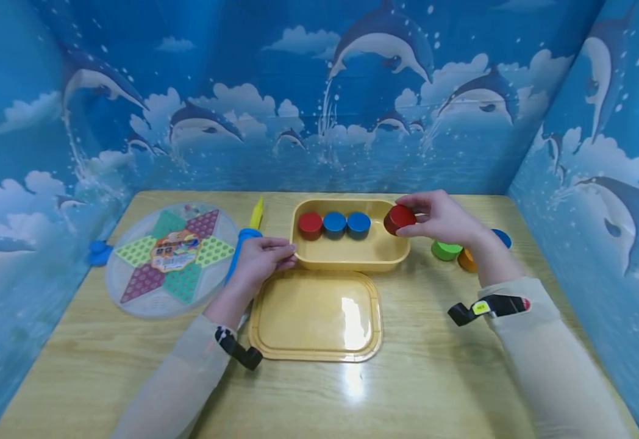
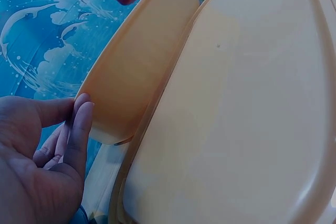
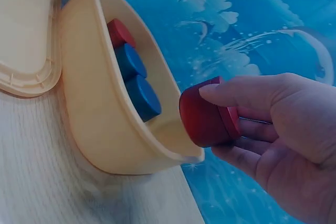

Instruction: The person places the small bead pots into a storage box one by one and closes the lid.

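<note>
A pale yellow plastic box [image 1: 347,263] stands at the back middle of the table. Inside its left half, a red round block [image 1: 311,225] and two blue round blocks, one in the middle [image 1: 334,225] and one beside it [image 1: 358,225], form a row. My left hand [image 1: 261,259] pinches the box's left rim between thumb and fingers. Over the right end of the box, my right hand [image 1: 435,216] holds another red round block [image 3: 202,115], thumb on one side and fingers on the other. The block is tilted, with its lower edge beside the rim in the right wrist view.
The matching lid [image 1: 319,317] lies flat in front of the box. To the left are a round star-patterned game board [image 1: 174,259], a blue and yellow tool [image 1: 249,233] and a small blue object [image 1: 99,252]. Green [image 1: 446,250], orange [image 1: 467,261] and blue [image 1: 502,237] blocks stand right.
</note>
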{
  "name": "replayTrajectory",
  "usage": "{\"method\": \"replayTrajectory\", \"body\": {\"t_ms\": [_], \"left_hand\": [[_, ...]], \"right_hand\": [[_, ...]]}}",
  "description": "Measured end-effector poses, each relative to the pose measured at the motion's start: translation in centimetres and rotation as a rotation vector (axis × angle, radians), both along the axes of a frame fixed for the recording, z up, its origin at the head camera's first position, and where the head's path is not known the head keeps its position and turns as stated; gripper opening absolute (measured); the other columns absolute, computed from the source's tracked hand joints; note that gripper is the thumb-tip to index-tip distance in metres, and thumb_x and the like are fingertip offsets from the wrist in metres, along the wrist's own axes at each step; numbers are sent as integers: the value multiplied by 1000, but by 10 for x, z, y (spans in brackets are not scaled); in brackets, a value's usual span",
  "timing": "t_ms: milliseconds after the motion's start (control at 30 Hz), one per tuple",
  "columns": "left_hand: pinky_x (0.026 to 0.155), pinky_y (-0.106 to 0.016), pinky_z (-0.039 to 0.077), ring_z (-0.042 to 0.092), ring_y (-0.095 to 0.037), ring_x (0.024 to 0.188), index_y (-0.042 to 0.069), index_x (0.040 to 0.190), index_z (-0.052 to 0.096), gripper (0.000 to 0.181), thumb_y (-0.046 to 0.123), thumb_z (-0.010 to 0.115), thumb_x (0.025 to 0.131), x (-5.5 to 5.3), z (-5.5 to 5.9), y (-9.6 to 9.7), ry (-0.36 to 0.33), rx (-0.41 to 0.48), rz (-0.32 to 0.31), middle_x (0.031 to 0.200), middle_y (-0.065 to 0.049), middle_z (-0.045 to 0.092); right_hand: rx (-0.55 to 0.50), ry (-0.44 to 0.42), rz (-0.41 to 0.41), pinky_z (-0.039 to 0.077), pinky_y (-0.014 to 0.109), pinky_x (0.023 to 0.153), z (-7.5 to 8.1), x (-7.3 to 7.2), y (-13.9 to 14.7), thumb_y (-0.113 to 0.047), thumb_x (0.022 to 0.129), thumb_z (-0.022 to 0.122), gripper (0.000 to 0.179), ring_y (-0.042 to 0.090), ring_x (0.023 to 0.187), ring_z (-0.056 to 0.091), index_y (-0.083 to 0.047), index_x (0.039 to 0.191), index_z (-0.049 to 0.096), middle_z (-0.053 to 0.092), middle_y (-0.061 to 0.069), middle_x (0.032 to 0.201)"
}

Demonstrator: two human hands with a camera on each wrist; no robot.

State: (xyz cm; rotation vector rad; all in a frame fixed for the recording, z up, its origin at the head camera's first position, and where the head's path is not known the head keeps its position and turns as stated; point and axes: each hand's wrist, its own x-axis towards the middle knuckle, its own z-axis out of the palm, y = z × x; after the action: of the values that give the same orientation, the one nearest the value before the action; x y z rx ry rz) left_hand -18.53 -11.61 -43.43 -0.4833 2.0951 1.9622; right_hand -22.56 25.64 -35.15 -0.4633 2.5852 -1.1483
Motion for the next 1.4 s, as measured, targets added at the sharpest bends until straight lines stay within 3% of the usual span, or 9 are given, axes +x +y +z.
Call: {"method": "replayTrajectory", "body": {"t_ms": [200, 400, 633, 933, 1133, 1400], "left_hand": [[79, -34, 67, 78, -24, 88, -3, 124, 71, 29, 9, 78, 99, 0, 0, -1, -4, 0, 8, 106, -19, 75], [78, -34, 67, 78, -25, 87, -2, 125, 71, 29, 9, 78, 99, -1, 1, 0, -7, 4, 12, 103, -19, 76], [78, -34, 67, 78, -25, 87, -2, 123, 72, 28, 9, 78, 98, -3, 1, 0, -10, -4, 18, 102, -19, 76], [79, -35, 67, 78, -25, 86, -1, 121, 73, 27, 8, 79, 97, -2, 1, 0, -17, -6, 16, 102, -19, 76], [78, -34, 67, 78, -25, 87, 0, 122, 72, 28, 9, 79, 97, -2, 1, 1, -26, -15, 21, 102, -18, 76], [77, -33, 67, 78, -25, 87, -1, 122, 72, 27, 8, 79, 97, -1, 0, 1, -16, -15, 33, 102, -18, 76]], "right_hand": [[59, 13, 86, 58, 52, 103, -10, -17, -11, -6, 89, 85, 62, 38, 123, 62, 5, 144, 59, 64, 20, 135], [105, 26, 93, 58, 52, 102, -15, -25, -18, -9, 89, 87, 60, 38, 123, 61, 4, 141, 62, 65, 19, 134], [145, 32, 121, 57, 52, 99, -17, -28, -24, -12, 90, 86, 63, 39, 122, 60, 7, 144, 59, 63, 23, 136], [278, 54, 167, 57, 48, 93, -22, -34, -33, -9, 89, 86, 63, 33, 110, 61, 6, 144, 60, 65, 20, 131], [361, 35, 245, 57, 48, 98, -24, -40, -39, -4, 90, 84, 60, 33, 113, 62, 8, 143, 59, 65, 21, 132], [406, 23, 256, 57, 48, 99, -27, -44, -45, -1, 89, 85, 62, 34, 117, 62, 9, 144, 58, 65, 23, 133]]}}
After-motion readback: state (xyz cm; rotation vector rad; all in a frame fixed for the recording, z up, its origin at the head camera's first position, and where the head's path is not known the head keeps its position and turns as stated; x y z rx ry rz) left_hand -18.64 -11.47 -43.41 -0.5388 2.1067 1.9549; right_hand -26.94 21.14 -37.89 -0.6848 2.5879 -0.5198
